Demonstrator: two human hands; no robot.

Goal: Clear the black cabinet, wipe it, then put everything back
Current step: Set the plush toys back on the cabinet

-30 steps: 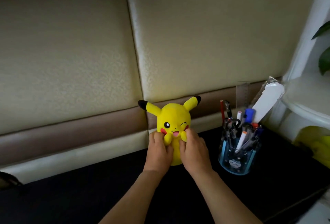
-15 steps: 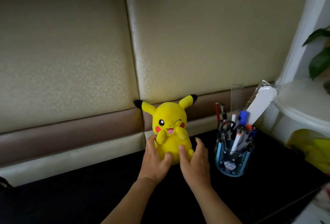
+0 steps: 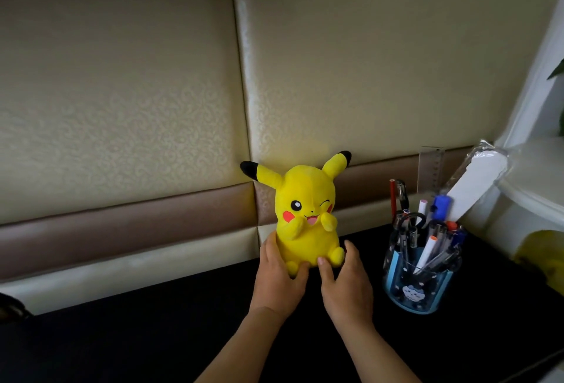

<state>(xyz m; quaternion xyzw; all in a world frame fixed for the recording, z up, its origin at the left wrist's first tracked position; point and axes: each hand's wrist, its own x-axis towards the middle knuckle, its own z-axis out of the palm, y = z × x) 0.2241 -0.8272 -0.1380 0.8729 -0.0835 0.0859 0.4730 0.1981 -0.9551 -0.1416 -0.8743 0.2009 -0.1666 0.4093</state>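
Cradling the yellow plush toy [image 3: 305,199] at the middle of the frame, my left grip [image 3: 279,278] wraps its lower left side, thumb curled over the front of one foot and fingers behind the flank. My right grip [image 3: 345,285] is spread apart and clamps nothing: the thumb tip touches the toy's underside between the feet, and the forefinger stands just beside the other foot.

The toy is upright, its long axis vertical, with its winking face turned toward me. Its two black-tipped ears splay toward the upper left and upper right. It is soft, rounded and fuzzy, with red cheek patches. Its base is at the back edge of the black cabinet [image 3: 152,337], whose top is dark and matte. I cannot tell whether its back touches the padded wall panel [image 3: 122,92] behind, which is cream and embossed with swirls above a smooth brown band.

At the right of the frame, near the toy but apart from it, a round blue pen holder [image 3: 412,291] of clear plastic stands crammed with pens and markers. A clear ruler [image 3: 432,169] rises behind it.
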